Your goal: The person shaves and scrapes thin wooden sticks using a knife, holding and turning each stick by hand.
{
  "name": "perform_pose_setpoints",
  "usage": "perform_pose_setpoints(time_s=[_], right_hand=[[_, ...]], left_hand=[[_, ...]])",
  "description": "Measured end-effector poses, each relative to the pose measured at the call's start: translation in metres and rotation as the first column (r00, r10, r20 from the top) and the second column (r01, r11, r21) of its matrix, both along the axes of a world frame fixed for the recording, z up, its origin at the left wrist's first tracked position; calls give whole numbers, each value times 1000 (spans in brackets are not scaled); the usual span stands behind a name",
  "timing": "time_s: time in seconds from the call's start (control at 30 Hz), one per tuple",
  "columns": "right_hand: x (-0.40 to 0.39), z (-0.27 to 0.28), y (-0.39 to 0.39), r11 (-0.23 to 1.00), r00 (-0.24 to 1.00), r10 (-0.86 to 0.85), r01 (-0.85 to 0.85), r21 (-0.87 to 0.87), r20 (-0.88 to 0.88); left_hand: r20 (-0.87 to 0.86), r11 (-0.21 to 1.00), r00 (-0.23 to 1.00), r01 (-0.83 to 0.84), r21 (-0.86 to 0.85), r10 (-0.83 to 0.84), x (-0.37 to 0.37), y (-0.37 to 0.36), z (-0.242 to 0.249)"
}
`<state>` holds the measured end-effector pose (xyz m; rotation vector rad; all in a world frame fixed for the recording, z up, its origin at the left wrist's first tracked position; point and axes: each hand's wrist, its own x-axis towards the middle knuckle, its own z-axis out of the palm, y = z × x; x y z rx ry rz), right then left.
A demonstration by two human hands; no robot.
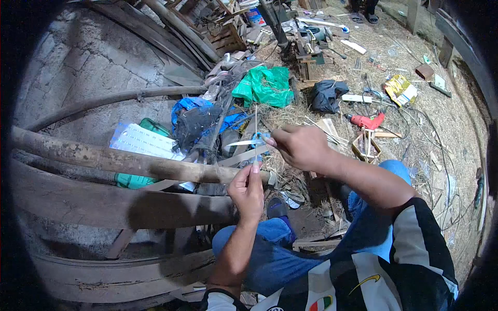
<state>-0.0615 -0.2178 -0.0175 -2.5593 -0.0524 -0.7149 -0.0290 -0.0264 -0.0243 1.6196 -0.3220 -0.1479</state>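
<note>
My left hand [246, 194] is closed, thumb and fingers pinching the lower end of a thin pale stick [256, 122] that stands upright in front of me. My right hand [303, 147] is closed at the stick's right side, its thumb and forefinger pressed together on a thin, shiny, pale curved strip [241, 143]. This strip points left and crosses the stick above my left fingertips. Whether it is a blade or a loose strip, I cannot tell. Behind the hands, a flat wooden slat [238, 157] slants across a round pole [129, 165].
Below the pole runs a wide plank [119, 207]. Printed sheets [142, 141] lie beyond the pole. On the straw-covered ground are a green plastic bag [264, 85], a black bag [329, 96], a red power drill [367, 121] and a yellow packet [400, 90]. A person's feet [364, 18] show far off.
</note>
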Motion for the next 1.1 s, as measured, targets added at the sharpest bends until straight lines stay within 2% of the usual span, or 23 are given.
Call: perform_pose_setpoints(time_s=[0.07,0.13,0.2,0.27,0.33,0.4,0.47,0.57,0.6,0.67,0.73,0.77,0.83,0.93,0.97,1.0,1.07,1.1], right_hand=[[-2,1,1,999,999,-50,50,-2,-12],[-11,3,11,996,996,85,-85,11,-25],[-5,3,1,997,997,72,-72,-5,-18],[5,7,-15,993,995,-93,95,64,-37],[2,7,-10,992,995,-96,98,73,-33],[-10,7,7,998,998,39,-37,47,-47],[-4,4,-1,998,998,30,-27,56,-52],[10,7,-19,988,988,-110,121,97,-105],[5,11,-12,988,989,-112,122,93,-99],[-8,12,5,998,989,39,-32,52,-144],[-6,9,4,997,988,38,-26,79,-152],[-3,8,1,997,986,20,-8,73,-163],[1,9,1,997,990,-31,40,62,-139],[-1,3,4,999,988,-7,14,44,-153],[-6,2,6,999,996,35,-34,14,-76],[-6,2,4,999,996,35,-34,17,-76],[-1,1,-3,1000,988,-29,30,5,-153],[5,-2,-11,998,987,-40,48,48,-157]], left_hand=[[38,1000,999,-14,24,13,1,-2,-2],[84,999,996,0,32,-3,1,-1,-4],[93,999,996,-9,36,5,-1,-2,1],[103,999,995,-22,34,18,-4,0,1],[310,992,951,-37,117,-1,-1,-1,-4],[331,993,944,-38,113,-1,0,-2,-6],[341,992,940,-41,121,-3,-3,1,-6],[261,985,965,-10,171,-35,-2,2,1],[333,976,942,-31,215,-43,-1,3,-1],[398,964,916,-55,261,-56,1,3,-1],[494,922,864,-109,373,-98,2,2,4],[488,919,867,-110,378,-97,4,2,2],[614,915,779,-149,376,-125,13,-5,1],[628,904,766,-161,395,-137,7,-7,9],[628,905,765,-160,395,-139,7,-7,7],[611,910,779,-143,389,-139,7,-5,4],[585,910,798,-125,395,-144,5,0,3],[492,897,860,-105,430,-136,5,1,6]])
